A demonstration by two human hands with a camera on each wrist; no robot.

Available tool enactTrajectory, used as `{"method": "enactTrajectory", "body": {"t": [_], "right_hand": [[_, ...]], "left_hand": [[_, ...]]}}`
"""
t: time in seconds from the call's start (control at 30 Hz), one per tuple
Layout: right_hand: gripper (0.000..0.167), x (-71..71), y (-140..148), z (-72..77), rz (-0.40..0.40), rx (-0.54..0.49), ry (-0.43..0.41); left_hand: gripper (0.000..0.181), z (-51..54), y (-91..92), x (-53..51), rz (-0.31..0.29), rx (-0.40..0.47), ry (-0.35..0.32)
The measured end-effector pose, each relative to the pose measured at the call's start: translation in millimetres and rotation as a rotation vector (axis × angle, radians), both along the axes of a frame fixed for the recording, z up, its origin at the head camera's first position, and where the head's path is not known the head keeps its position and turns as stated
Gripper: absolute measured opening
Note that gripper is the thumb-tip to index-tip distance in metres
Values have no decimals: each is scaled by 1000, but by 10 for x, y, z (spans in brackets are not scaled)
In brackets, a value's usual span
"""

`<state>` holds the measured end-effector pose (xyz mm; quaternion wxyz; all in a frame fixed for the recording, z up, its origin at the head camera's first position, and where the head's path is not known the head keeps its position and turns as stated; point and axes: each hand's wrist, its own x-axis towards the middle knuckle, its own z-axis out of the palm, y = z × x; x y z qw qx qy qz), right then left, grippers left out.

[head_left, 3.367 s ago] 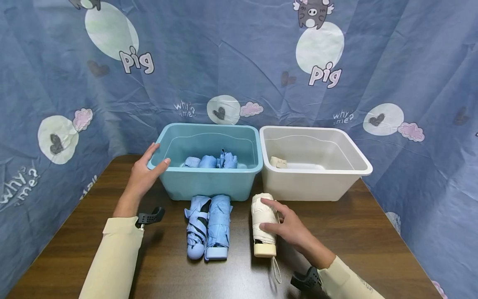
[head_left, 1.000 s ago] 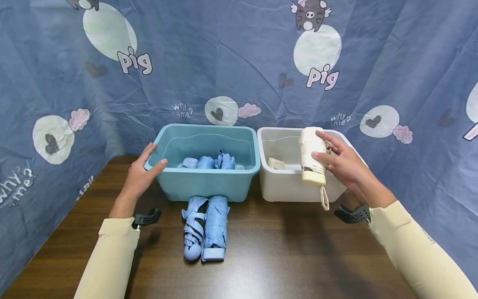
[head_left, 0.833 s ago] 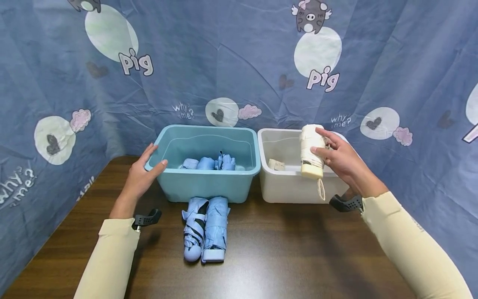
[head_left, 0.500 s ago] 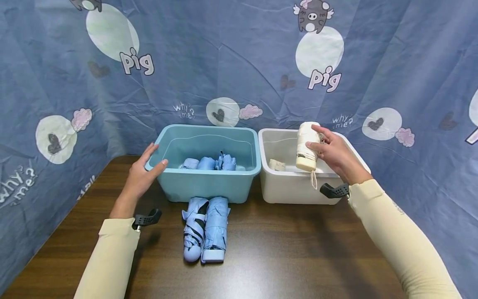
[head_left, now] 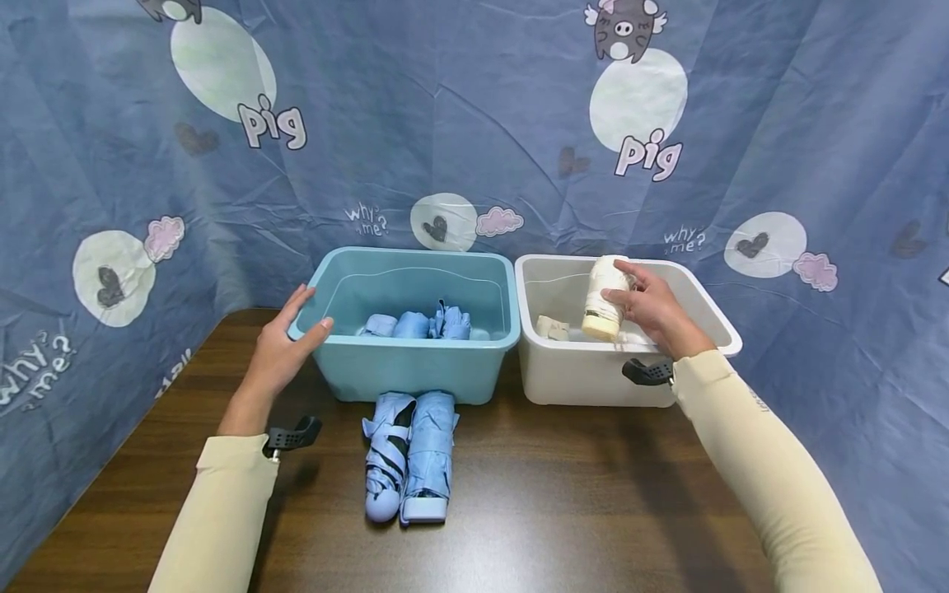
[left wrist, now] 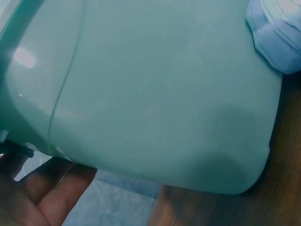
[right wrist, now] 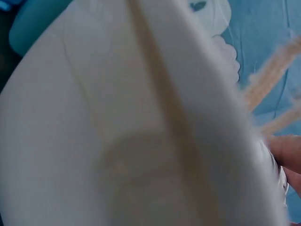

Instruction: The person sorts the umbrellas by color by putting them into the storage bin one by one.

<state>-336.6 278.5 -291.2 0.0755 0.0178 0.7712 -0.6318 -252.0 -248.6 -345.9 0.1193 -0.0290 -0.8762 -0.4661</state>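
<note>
In the head view, the right hand point(head_left: 656, 309) gripped a folded cream umbrella point(head_left: 602, 301) between thumb and fingers; the umbrella was held tilted over the opening of the white bin point(head_left: 593, 383), its pale-yellow end lower and toward the front rim, its other end toward the back wall; a small cream bundle point(head_left: 552, 328) lay inside that bin, to the left of the umbrella. The left hand point(head_left: 285, 342) rested at the left front corner of the teal bin point(head_left: 415, 366), its fingers spread and nearly straight, thumb at the front rim; three light-blue bundles point(head_left: 411, 325) sat in a row inside; the two bins stood side by side on the wooden table point(head_left: 519, 494), before a blue cloth point(head_left: 474, 123) printed with pigs and lettering. In front of the teal bin, a blue umbrella with black gaps point(head_left: 388, 453) and a blue umbrella with a flat end point(head_left: 430, 449) lay next to each other, touching.

In the left wrist view, the teal wall filled most of the frame; fingers lay against its edge at lower left; part of a blue umbrella showed at upper right.

In the right wrist view, much was blurred; the white bin spread across the frame, a tan strap point(right wrist: 270, 77) crossed the upper right, and fingertips showed below it at the right edge; how they gripped could not be told from there.
</note>
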Motion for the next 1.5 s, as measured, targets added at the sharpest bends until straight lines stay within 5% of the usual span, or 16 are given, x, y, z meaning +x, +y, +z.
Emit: {"method": "enactTrajectory", "body": {"t": [0.87, 1.1, 1.27, 1.5], "right_hand": [[72, -84, -24, -104, 70, 57, -173], [70, -90, -10, -133, 86, 155, -199], [66, -60, 15, -131, 69, 230, -227], [59, -13, 49, -120, -24, 128, -225]], "left_hand": [[72, 53, -9, 25, 7, 31, 6], [72, 35, -9, 25, 13, 25, 8], [72, 28, 11, 23, 10, 34, 0], [72, 20, 36, 16, 3, 50, 3]]}}
